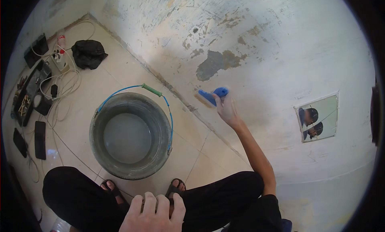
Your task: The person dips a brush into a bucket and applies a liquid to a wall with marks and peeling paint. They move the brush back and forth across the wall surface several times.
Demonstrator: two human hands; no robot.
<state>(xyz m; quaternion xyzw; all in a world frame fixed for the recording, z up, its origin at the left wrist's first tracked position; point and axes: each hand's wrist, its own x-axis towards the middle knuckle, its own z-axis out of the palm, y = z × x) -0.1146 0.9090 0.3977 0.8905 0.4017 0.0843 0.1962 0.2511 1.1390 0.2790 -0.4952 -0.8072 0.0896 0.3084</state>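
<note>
My right hand (228,109) grips a blue-handled brush (207,96) low against the wall (288,60). The brush's pale bristles face the wall, down and to the left. At the bottom middle, close to the camera, is my left hand (155,214), its back showing, fingers spread and slightly bent, with no object visible in it. Before my feet stands a dark grey bucket (95,154) part-filled with cloudy greyish liquid (127,138). Its blue wire handle with a green grip (152,90) leans towards the wall. Above the brush, paint has flaked from a grey patch (210,65).
A black tool box (27,95), looped pale cables (61,81), a roll of tape (41,103) and a black plastic bag (88,54) lie on the tiled floor at left. A mirror-like panel (331,117) on the wall shows two capped heads. My sandalled feet flank the bucket's near side.
</note>
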